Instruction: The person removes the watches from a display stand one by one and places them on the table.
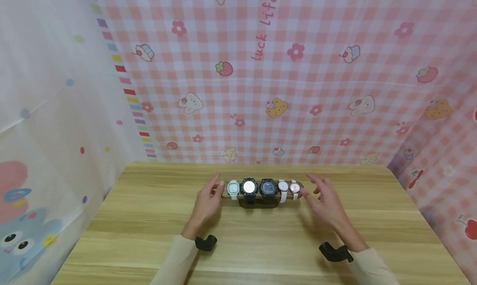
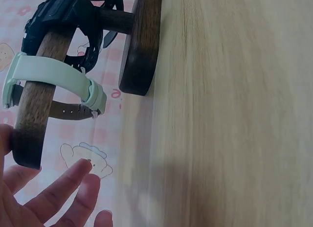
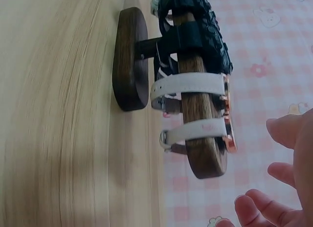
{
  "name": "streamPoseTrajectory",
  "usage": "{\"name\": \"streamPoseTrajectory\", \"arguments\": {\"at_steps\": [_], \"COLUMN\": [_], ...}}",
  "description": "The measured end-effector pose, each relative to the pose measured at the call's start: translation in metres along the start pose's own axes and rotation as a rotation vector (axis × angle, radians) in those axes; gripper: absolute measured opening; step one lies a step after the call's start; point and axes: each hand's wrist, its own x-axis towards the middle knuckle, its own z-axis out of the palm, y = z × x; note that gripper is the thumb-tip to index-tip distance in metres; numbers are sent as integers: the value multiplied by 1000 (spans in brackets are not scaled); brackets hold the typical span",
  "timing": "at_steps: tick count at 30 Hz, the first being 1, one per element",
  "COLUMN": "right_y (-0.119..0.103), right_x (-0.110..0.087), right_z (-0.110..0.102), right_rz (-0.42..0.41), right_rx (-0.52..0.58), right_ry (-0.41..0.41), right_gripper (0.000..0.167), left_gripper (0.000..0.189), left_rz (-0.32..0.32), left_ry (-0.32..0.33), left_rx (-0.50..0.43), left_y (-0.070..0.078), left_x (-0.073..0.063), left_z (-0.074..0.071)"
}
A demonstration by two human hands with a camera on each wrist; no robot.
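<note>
A dark wooden watch stand stands near the back of the table, its horizontal bar raised on a base. Along the bar, left to right, sit a mint-green watch, a black watch with a bright dial, a black watch with a dark dial and two white-strapped rose-gold watches. My left hand is at the bar's left end; its thumb appears to touch the wood, other fingers loosely extended. Beside the right end, my right hand has its fingers spread, apart from the bar in the right wrist view.
The wood-grain table extends around the stand. A pink checked cloth with cartoon prints hangs behind it, and a white printed cloth hangs on the left. Black mounts are worn at both wrists.
</note>
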Motion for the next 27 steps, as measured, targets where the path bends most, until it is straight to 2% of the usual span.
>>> {"name": "streamPoseTrajectory", "arguments": {"at_steps": [4, 10, 17, 24, 27], "right_y": [-2, -3, -1, -5, -7], "right_x": [2, 4, 6, 10, 10], "right_z": [5, 10, 19, 22, 23], "right_rz": [12, 16, 30, 70, 89], "right_rx": [10, 35, 35, 44, 53], "right_ry": [-11, -10, -11, -21, -26], "right_gripper": [53, 51, 48, 49, 48], "left_gripper": [49, 46, 41, 38, 37], "left_rz": [-11, 15, 46, 14, 20], "left_ry": [-10, -23, -6, -66, -75], "left_rx": [-40, -94, -162, -311, -316], "left_y": [0, -2, -4, 27, 27], "left_x": [0, 1, 1, -8, -8], "left_z": [3, 7, 11, -1, -2]}}
